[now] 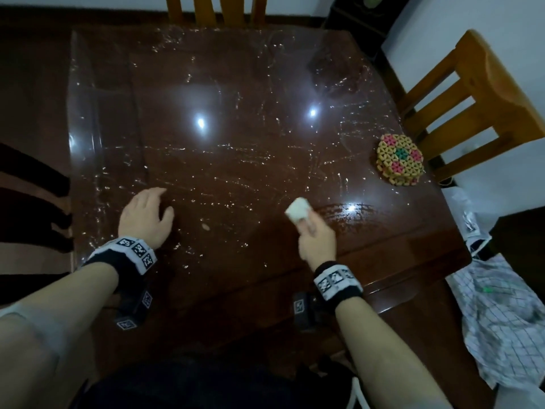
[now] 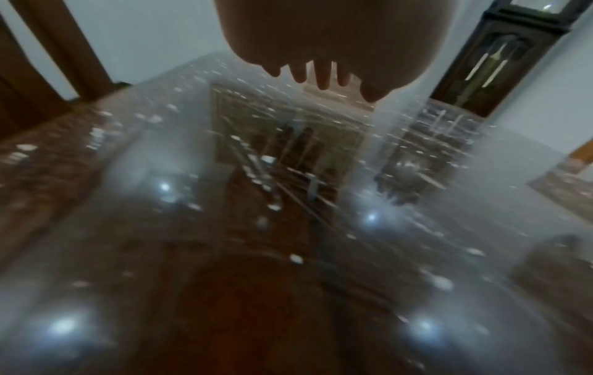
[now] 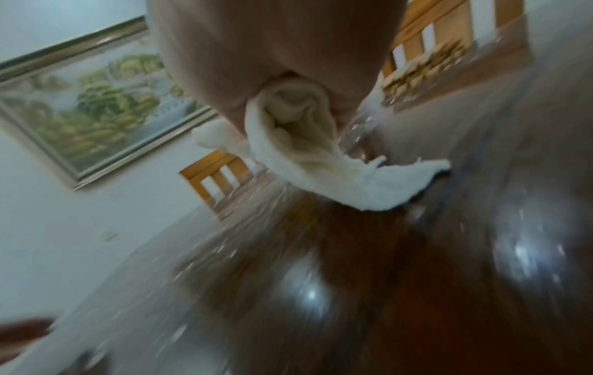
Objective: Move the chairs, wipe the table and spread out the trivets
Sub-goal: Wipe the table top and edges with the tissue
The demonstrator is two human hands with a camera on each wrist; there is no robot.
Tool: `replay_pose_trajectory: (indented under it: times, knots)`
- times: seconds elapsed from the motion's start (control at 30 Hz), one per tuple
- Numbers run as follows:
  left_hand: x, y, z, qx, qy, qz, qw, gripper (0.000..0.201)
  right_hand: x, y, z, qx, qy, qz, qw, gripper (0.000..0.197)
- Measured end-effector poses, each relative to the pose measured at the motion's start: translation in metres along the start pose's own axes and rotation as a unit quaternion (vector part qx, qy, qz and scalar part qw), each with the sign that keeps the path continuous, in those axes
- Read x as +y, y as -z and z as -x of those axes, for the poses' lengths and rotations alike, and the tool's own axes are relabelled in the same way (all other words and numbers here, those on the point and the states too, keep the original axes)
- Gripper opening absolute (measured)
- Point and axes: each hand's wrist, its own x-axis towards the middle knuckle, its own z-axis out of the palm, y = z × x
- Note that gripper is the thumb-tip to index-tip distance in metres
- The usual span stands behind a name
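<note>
A dark wooden table (image 1: 236, 143) under a scratched clear cover fills the head view. My right hand (image 1: 315, 234) grips a white cloth (image 1: 298, 210) near the front right of the table; in the right wrist view the cloth (image 3: 320, 152) trails down onto the table top (image 3: 353, 279). My left hand (image 1: 147, 214) hovers over the table at the front left, fingers loosely bent and holding nothing; the left wrist view shows its fingertips (image 2: 322, 76) above the cover. A stack of woven, colourful trivets (image 1: 400, 159) sits at the table's right edge.
One wooden chair (image 1: 472, 104) stands at the right side, another (image 1: 215, 10) at the far end. A checked cloth and plastic bags (image 1: 501, 314) lie at the lower right. A tall dark clock (image 2: 487, 58) stands by the wall, and a framed painting (image 3: 96, 101) hangs there.
</note>
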Motion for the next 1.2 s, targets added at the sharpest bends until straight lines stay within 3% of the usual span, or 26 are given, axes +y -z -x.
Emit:
replay_pose_trajectory:
  times: [0.07,0.2,0.3,0.53,0.67,0.77,0.9,1.0,1.1,1.2]
  knots:
    - [-0.016,0.007,0.000,0.021,0.051,-0.003,0.999,0.049,0.006,0.018,-0.023,0.044,-0.021,0.082,0.995,0.040]
    - [-0.050,0.011,0.008,0.043,0.200,0.043,0.978,0.052,0.027,0.009,-0.046,-0.077,-0.083,0.263,0.958,0.052]
    - [-0.074,0.009,0.019,0.044,0.289,0.073,0.954,0.054,0.027,-0.009,-0.047,-0.084,-0.085,0.280,0.953,0.052]
    - [-0.112,0.001,0.035,0.018,0.366,0.134,0.921,0.055,-0.040,-0.076,-0.043,-0.171,0.092,0.281,0.940,0.047]
    - [-0.129,-0.001,0.040,0.000,0.388,0.189,0.902,0.052,-0.082,-0.127,0.004,-0.238,0.200,0.290,0.905,0.047]
    - [-0.138,-0.001,0.046,-0.048,0.392,0.244,0.886,0.052,-0.091,-0.151,0.045,-0.268,0.251,0.287,0.885,0.045]
    - [-0.141,0.004,0.053,-0.104,0.386,0.292,0.869,0.056,-0.089,-0.161,0.079,-0.281,0.261,0.229,0.895,0.039]
    - [-0.146,0.010,0.053,-0.129,0.378,0.332,0.855,0.052,-0.092,-0.148,0.078,-0.284,0.202,0.156,0.924,0.033]
    - [-0.149,0.019,0.053,-0.124,0.381,0.315,0.860,0.051,-0.099,-0.127,0.060,-0.204,0.125,0.064,0.969,0.031]
    - [-0.153,0.022,0.050,-0.124,0.381,0.307,0.863,0.049,-0.112,-0.103,0.037,-0.124,0.050,0.001,0.991,0.033]
